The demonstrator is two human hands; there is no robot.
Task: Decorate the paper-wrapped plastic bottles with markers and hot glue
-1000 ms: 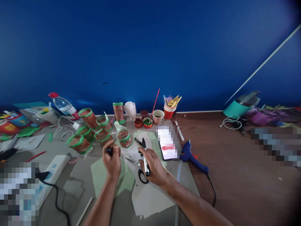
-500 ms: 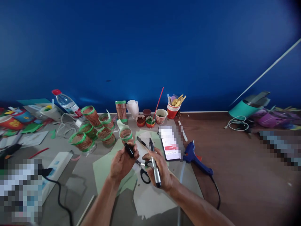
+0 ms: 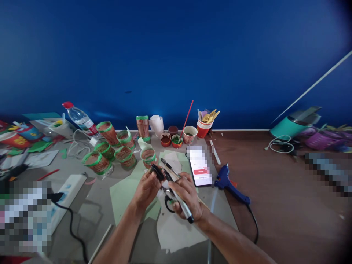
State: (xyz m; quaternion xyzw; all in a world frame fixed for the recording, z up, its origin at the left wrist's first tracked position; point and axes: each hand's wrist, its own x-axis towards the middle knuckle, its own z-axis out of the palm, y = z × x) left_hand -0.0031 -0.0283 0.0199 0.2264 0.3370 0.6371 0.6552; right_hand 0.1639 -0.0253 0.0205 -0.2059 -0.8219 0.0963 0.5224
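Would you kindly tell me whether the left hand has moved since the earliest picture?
Yes: judged against the phone, the left hand has moved to the right, closer to it.

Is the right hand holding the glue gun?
No, the right hand holds a marker, while the glue gun lies to the right of the phone.

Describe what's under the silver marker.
Below the silver marker, held in the right hand, one black loop of the scissors shows, plus torn white paper. The hand covers part of the scissors, and whatever lies beneath its palm cannot be seen.
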